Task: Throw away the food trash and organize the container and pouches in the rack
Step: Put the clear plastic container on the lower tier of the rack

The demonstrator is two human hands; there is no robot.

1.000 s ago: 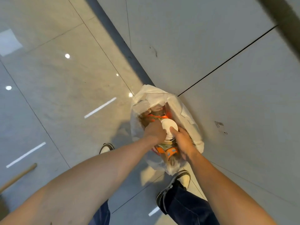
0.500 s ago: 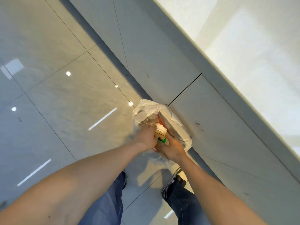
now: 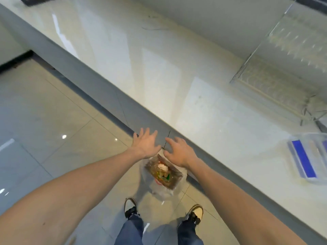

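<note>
Both hands are empty right now: left hand (image 3: 146,145) and right hand (image 3: 178,152) hang with fingers spread above the trash bag (image 3: 163,174) on the floor by the counter (image 3: 203,106). Trash step looks done to me. Next up, probably the clear container (image 3: 311,156) on the counter.

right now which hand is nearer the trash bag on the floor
Right. The right hand hangs open just over the trash bag's top edge; the left hand is open too, farther up and to its left.

Clear trash bag (image 3: 163,175) on floor, open, holding food wrappers
</note>
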